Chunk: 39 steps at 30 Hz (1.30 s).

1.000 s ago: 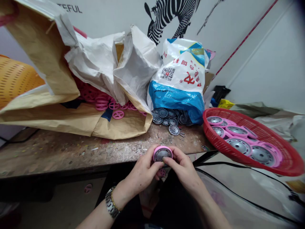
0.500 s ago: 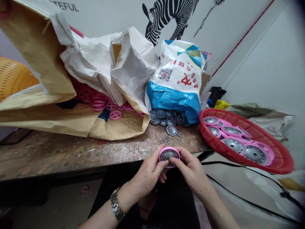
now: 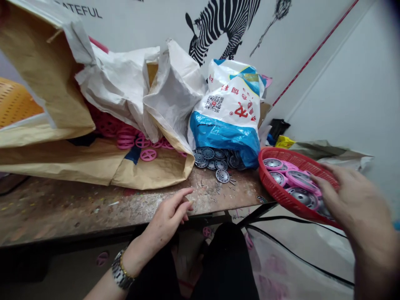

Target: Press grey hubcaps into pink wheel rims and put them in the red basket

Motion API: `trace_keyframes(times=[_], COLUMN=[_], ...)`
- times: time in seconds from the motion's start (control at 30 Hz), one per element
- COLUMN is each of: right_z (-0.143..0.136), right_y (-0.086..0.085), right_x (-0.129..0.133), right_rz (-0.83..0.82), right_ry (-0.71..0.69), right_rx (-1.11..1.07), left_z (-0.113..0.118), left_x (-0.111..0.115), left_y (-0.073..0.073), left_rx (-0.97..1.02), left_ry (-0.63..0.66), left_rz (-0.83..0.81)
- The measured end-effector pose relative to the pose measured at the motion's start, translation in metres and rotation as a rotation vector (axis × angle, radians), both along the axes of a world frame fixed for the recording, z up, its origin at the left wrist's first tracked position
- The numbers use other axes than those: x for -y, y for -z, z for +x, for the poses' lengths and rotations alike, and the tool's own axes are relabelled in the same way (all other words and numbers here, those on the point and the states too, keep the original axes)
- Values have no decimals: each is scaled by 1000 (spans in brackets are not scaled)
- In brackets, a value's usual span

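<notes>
At least six pink-and-grey wheels [image 3: 302, 197] lie in one red basket [image 3: 274, 193], partly hidden by the person's blurred right hand [image 3: 358, 200]; whether it grips one cannot be told. The left hand [image 3: 166, 217] is loosely open near the bench [image 3: 78, 204] edge. Beyond, one grey disc [image 3: 222, 176] lies before one blue-and-white sack [image 3: 223, 131].

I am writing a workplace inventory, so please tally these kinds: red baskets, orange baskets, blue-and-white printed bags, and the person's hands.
Red basket: 1
Orange basket: 1
Blue-and-white bag: 1
Hands: 2 (left hand, right hand)
Total: 5
</notes>
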State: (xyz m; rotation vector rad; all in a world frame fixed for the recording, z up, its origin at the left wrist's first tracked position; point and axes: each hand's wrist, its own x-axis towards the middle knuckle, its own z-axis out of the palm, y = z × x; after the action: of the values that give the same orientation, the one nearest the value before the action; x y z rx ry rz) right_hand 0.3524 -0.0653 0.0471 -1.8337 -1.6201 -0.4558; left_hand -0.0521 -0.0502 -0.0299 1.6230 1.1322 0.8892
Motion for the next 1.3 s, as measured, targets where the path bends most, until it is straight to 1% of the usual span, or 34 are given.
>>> trace_keyframes(times=[0.07,0.1,0.13,0.17,0.2,0.23,0.3,0.4,0.43,0.47,0.5,0.57,0.6,0.7,0.8,0.9,1.0,1.13,1.2,1.3], right_z=[-33,-54,-75,-95,-113,-128,-149,-165,-168,-170,-172,-173,-173,-172,-170,-165,-159,-150,-147,-146], right_y=[6,11,18,25,33,42,56,71,74,77,79,84,86,90,92,92,91,89,87,82], right_x=[-4,-7,-12,-18,-25,-33,-49,-68,-72,-75,-77,-79,-79,-80,-82,-83,-83,-78,-74,-65], right_rz=[30,48,30,-9,-59,-118,-242,-386,-415,-436,-450,-457,-453,-429,-407,-383,-363,-339,-305,-247], right_ry=[-45,-120,-218,-294,-337,-343,-280,-146,-116,-97,-88,-87,-88,-86,-89,-95,-102,-102,-124,-261], right_rx=[-64,-110,-115,-103,-80,-46,56,222,262,290,311,334,338,332,320,301,269,185,7,-404], left_z=[-2,-3,-4,-4,-5,-7,-12,-25,-30,-36,-41,-52,-56,-67,-75,-80,-83,-85,-84,-79], left_x=[-1,-1,-2,-3,-4,-6,-14,-36,-45,-55,-66,-87,-97,-125,-148,-166,-173,-166,-157,-138], left_y=[1,2,3,4,4,5,5,0,-3,-7,-12,-20,-23,-27,-23,-17,-15,-18,-19,-19], left_rx=[-28,-45,-65,-92,-123,-158,-231,-372,-455,-573,-715,-1010,-1087,-1190,-1241,-1242,-1202,-1096,-1022,-917], left_ry=[-14,-17,-19,-24,-33,-46,-74,-136,-167,-204,-242,-302,-319,-356,-373,-356,-352,-373,-372,-360], left_rz=[32,56,84,119,168,235,418,696,744,755,733,623,578,483,395,329,290,312,357,429])
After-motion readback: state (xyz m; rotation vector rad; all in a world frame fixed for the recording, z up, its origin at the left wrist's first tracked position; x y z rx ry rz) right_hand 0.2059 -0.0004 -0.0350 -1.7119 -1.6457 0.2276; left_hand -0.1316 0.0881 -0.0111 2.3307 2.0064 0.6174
